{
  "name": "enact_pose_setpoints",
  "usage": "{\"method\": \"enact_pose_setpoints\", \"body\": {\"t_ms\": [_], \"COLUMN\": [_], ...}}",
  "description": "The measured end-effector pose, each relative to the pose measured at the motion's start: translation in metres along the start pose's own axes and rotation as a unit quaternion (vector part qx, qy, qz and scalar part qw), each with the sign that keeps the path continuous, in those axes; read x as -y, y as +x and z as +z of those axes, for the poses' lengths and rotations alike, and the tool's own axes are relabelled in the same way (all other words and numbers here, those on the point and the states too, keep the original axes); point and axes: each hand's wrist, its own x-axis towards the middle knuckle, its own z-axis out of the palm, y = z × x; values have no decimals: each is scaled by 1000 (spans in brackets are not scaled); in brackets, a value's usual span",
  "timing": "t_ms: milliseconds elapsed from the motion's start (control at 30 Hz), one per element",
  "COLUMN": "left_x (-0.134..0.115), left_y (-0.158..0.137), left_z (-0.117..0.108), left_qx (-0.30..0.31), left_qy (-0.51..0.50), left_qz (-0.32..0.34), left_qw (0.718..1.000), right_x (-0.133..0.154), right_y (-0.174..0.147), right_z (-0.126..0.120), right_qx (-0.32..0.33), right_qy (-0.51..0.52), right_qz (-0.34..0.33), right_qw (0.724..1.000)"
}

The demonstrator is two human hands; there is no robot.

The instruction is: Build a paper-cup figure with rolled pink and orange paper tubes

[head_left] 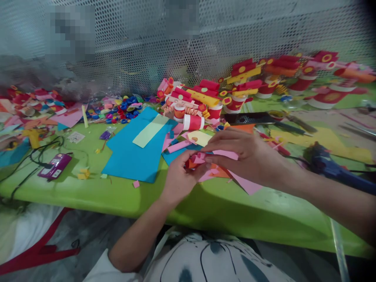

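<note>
- Green table [88,192]: carries everything; blue sheet [135,160] is your landmark.
- Mesh panel [132,58]: stands behind the blue sheet.
- Cup figures [236,103]: bunched behind and right of the blue sheet; red cups topped with paper rolls and discs. Several look assembled, so I'd call that part done.
- Pink sheet [246,186]: right of the blue sheet, partly under your right hand; stock remains, judging by this and the blue sheet.
- Blue glue gun [335,164]: far right of the blue sheet, lying down, not in your hands.
- Right hand [243,152]: right of the blue sheet; you're pinching the paper piece with thumb and fingers.
- Left hand [179,180]: near the blue sheet's right edge; your thumb and fingers grip the same piece from the other side.
- Tipped cup [194,122]: just right of the blue sheet's far end, on its side; can't tell if anything's fixed to it.
- Paper piece [199,157]: right of the blue sheet, between your fingertips; pink, rolled, some red-orange showing. Joined to no cup; looks mid-shaping, so attaching is probably left. Fingers hide whether it's glued.
- Pink scrap [136,184]: just off the blue sheet's near edge.
</note>
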Motion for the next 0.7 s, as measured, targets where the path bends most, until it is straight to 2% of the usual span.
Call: {"method": "enact_pose_setpoints", "body": {"t_ms": [167, 433, 600, 700], "left_x": [2, 3, -1, -1], "left_y": [-1, -1, 0, 1], "left_z": [0, -1, -1, -3], "left_qx": [-6, -5, -5, -18], "left_qy": [75, 85, 21, -32], "left_qz": [44, 38, 3, -37], "left_qw": [996, 996, 1000, 999], "right_x": [1, 2, 1, -4], "right_y": [0, 0, -2, -6], "right_z": [0, 2, -3, -16], "right_qx": [10, 4, -12, -35], "right_qy": [-2, -4, -14, -18], "right_qz": [4, -5, 8, 54], "right_qw": [1000, 1000, 1000, 998]}}
